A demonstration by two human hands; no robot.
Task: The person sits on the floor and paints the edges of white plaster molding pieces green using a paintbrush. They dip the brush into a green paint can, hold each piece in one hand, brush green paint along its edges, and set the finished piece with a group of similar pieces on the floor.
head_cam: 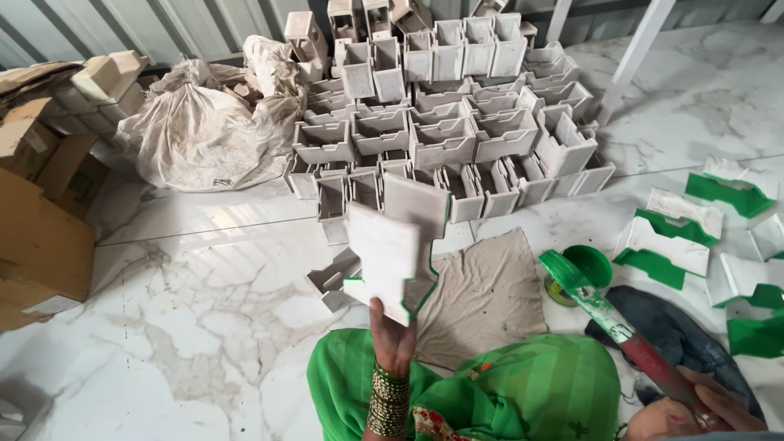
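My left hand is raised upright in front of me, wrist bangled, its grip clenched on the lower edge of a white notched bracket with a green-painted rim, held above the grey cloth. My right hand, low to the right of that cloth, grips a paintbrush whose green bristles sit at the green paint tin.

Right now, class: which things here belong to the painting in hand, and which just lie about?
In use: white piece in left hand; brush in right hand; green paint tin; painted pieces; unpainted stack.

Lying about: sack; cardboard boxes.
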